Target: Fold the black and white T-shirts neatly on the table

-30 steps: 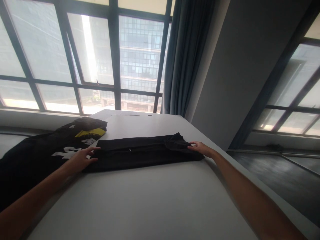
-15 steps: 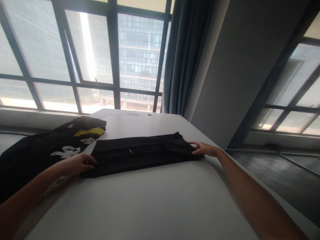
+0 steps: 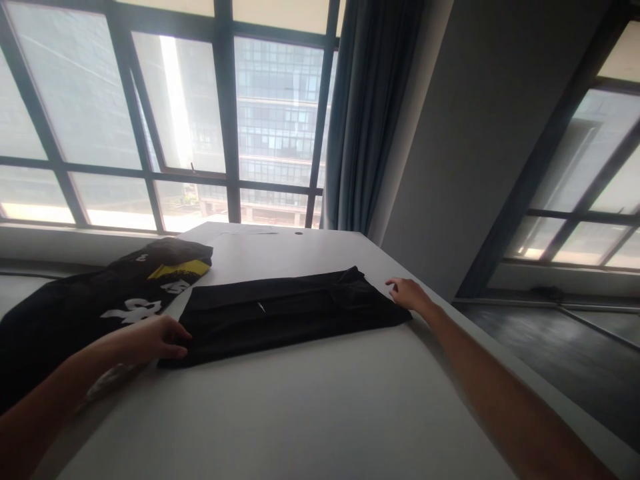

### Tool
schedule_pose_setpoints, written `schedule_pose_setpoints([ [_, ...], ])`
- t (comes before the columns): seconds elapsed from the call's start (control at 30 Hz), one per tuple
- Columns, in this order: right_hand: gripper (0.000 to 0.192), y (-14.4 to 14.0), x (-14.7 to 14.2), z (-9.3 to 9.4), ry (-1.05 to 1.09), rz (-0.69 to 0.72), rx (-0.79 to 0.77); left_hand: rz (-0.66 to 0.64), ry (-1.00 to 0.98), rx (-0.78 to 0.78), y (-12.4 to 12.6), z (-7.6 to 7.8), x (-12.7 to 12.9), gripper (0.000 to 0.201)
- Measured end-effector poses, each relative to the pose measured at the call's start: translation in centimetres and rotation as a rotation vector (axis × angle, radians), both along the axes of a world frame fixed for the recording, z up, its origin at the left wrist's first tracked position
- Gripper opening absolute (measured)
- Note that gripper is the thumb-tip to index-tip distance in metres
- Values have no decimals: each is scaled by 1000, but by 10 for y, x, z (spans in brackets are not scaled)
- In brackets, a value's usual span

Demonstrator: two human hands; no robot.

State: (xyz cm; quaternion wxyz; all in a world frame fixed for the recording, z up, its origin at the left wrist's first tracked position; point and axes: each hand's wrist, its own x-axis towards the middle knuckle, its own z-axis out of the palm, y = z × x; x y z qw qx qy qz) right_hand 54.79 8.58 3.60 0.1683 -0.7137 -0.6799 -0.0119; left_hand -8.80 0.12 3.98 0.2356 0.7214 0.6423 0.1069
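Note:
A black garment (image 3: pixel 280 315) lies folded into a long strip across the white table (image 3: pixel 300 407). My left hand (image 3: pixel 157 337) rests at its near-left corner, fingers curled on the edge of the cloth. My right hand (image 3: pixel 409 293) hovers just off the garment's right end, fingers spread, touching or nearly touching the fabric. Both forearms reach in from the bottom corners.
A second black garment (image 3: pixel 85 310) with white lettering and a yellow patch lies spread at the left of the table. The table's right edge drops to a dark floor (image 3: pixel 565 353). Large windows (image 3: pixel 175 120) and a grey curtain (image 3: pixel 370 113) stand behind.
My left hand slid from the garment's left edge down to its near-left corner and curled its fingers. My right hand drew slightly off the right end. The view tilted a little.

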Motion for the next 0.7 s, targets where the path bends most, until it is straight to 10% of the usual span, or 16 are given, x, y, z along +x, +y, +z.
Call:
schedule_pose_setpoints([
  [0.23, 55, -1, -52, -14, 24, 341, 2, -18, 210, 341, -5, 8, 21, 54],
  [0.33, 64, 0, -62, -37, -34, 312, -132, -213, 87, 513, -4, -8, 41, 63],
  [0.53, 65, 9, -55, -58, -104, 281, -237, -421, 170, 288, 7, -52, 50, 71],
  [0.7, 66, 14, -51, -57, -127, 254, -205, -412, 184, 261, 8, -52, 43, 72],
])
